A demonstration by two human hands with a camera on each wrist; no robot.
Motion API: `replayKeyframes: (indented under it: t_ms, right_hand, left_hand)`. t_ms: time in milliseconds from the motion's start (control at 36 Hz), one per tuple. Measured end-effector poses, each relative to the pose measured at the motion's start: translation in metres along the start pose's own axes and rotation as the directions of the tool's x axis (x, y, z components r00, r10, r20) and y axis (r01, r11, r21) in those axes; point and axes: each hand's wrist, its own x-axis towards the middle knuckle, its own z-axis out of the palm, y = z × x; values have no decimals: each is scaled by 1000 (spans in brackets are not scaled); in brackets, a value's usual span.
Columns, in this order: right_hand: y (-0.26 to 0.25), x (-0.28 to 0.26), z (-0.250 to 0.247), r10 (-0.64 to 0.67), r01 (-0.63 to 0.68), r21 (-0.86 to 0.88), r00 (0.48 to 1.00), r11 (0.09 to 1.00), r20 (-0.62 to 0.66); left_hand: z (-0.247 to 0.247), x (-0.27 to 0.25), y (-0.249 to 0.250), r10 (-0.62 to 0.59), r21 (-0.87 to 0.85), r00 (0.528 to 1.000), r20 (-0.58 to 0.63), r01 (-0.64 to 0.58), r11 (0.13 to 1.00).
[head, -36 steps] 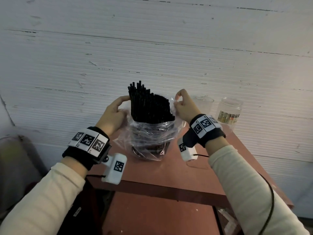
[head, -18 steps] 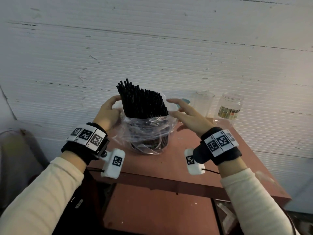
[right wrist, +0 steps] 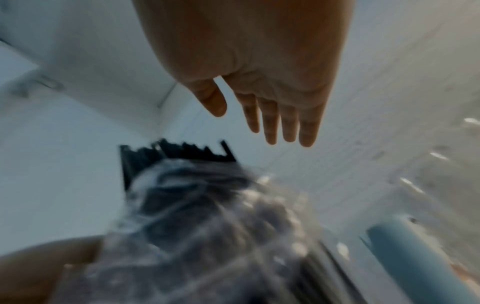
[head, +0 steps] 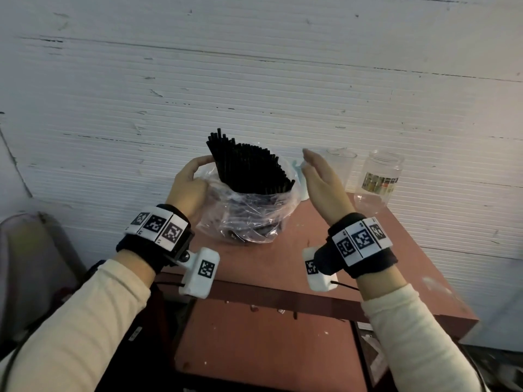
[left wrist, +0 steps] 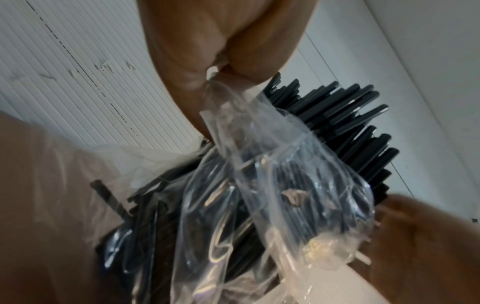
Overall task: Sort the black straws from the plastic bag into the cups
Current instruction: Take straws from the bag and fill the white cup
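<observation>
Task barely started, by look of it. Black straws (head: 249, 168) all bunched upright in plastic bag (head: 249, 219) on red table (head: 297, 250), tips fanning out of bag mouth. Left hand (head: 188, 188) pinches bag rim between thumb and fingers, steadying it. Right hand (head: 322, 182) just right of bundle, fingers straight and together, holding nothing. Clear cup (head: 339, 168), labelled jar (head: 380, 179), blue cup (right wrist: 405, 257) behind: no straws visible in them. Left to do: pull straws out, share among cups.
</observation>
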Motion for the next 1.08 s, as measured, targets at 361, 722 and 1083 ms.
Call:
replayKeyframes:
  t_ms: [361,722,1083]
  right_hand:
    - [-45,-26,52,-360,376,-566,922,734,145]
    - [-8,-13,13,-412,420,-519,901,745,138]
    - [12,-5,-5,-375,443,-450,897,776,236]
  left_hand:
    - [26,-25,17,-6,62,993,120,-1,998]
    - [40,0,-1,-10,404,961,275,-106,909]
    - [55,-1,12,130,399,981,146,-179,899]
